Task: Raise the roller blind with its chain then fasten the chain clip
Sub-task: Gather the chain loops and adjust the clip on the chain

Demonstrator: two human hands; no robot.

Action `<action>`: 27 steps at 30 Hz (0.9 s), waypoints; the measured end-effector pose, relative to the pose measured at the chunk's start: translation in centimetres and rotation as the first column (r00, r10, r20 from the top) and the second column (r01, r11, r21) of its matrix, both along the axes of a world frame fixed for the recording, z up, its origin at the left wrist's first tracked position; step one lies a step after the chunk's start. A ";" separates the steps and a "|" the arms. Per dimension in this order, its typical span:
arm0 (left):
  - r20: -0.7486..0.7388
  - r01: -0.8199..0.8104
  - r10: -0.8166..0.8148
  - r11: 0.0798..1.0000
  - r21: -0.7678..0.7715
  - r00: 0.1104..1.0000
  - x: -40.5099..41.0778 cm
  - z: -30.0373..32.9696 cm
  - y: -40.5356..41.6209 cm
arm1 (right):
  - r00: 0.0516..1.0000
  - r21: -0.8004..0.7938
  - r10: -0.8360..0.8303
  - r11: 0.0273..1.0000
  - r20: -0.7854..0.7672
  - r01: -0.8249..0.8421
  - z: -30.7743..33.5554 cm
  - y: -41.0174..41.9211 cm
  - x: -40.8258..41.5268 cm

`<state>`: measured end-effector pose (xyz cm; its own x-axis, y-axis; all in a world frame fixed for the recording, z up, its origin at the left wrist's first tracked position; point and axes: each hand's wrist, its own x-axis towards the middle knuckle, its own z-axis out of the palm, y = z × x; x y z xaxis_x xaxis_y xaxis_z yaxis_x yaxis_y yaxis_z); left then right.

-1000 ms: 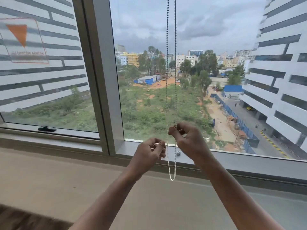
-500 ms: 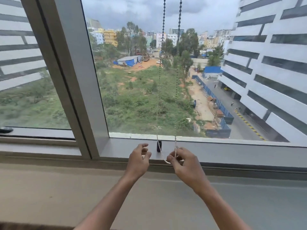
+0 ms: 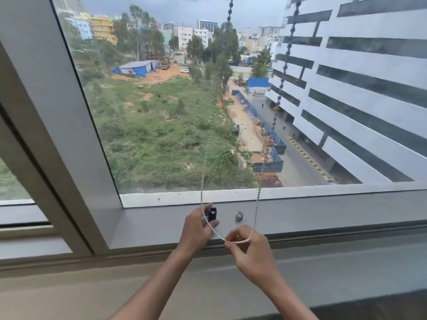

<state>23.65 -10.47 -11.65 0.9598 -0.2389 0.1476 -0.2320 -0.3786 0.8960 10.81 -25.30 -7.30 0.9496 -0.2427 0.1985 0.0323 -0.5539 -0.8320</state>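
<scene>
Bead chain (image 3: pixel 256 204) loop pinched low by right hand (image 3: pixel 251 255).
Left hand (image 3: pixel 196 229) curled around black clip (image 3: pixel 212 214); grey fitting (image 3: pixel 239 216) just beside, on sill (image 3: pixel 323 215).

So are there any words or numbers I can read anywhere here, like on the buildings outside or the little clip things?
None can be read.
The black clip and the grey clip on the window frame show no lettering.
The white building outside shows no sign or number.
The far-off buildings are too small and blurred to show any text.
The bead chain in the hands carries no label.
</scene>
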 end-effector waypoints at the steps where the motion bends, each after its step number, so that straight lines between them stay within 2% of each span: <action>1: 0.002 0.010 -0.010 1.000 -0.010 1.000 0.2 -0.2 -0.1 | 1.000 0.000 -0.013 1.000 -0.001 0.013 -0.2 0.0 0.0; 13: 0.058 -0.033 0.043 0.986 -0.165 0.997 -1.3 -1.6 0.4 | 0.995 0.068 -0.093 0.994 0.048 0.089 -1.4 0.9 -0.5; 16: 0.045 -0.050 0.063 0.969 -0.242 0.997 -3.2 -1.9 1.1 | 0.995 0.107 -0.083 0.991 0.047 0.078 -1.5 1.2 -1.1; 21: 0.158 -0.092 0.134 0.964 -0.250 0.978 -7.5 -2.2 2.2 | 0.995 0.175 -0.062 0.983 0.076 0.048 -1.2 2.1 -2.6; 27: 0.121 -0.189 0.239 0.927 -0.325 0.964 -13.1 -1.7 2.7 | 0.991 0.230 -0.023 0.973 0.135 -0.009 -0.8 3.7 -5.3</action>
